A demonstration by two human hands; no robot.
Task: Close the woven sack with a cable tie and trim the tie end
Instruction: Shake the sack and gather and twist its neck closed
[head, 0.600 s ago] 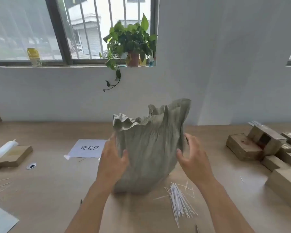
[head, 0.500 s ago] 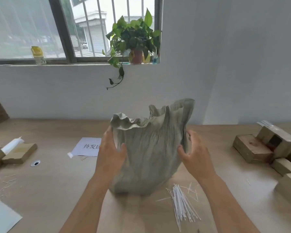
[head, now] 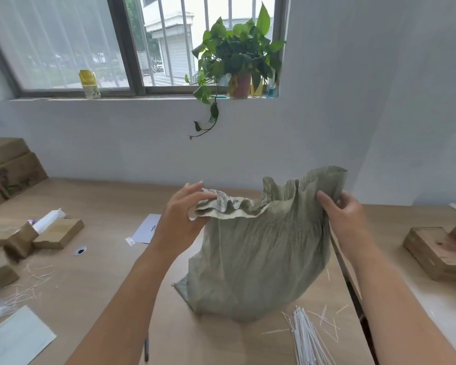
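Note:
A grey-green woven sack [head: 261,254] stands upright on the wooden table [head: 103,272], its wavy mouth open at the top. My left hand [head: 181,219] pinches the left end of the sack's rim. My right hand [head: 344,219] grips the right end of the rim, with fabric folded over its fingers. A bundle of white cable ties [head: 307,338] lies on the table to the front right of the sack, with a few loose trimmed ends around it.
Cardboard boxes [head: 55,233] and a white tube sit at the left, wooden blocks [head: 432,252] at the right. A labelled paper [head: 146,229] lies behind my left arm. A dark thin tool [head: 146,349] lies by my left forearm. A potted plant [head: 237,59] stands on the windowsill.
Both hands have risen from the sack's sides to its top rim and taken hold of the two ends. The camera has swung left, so the sack sits further right.

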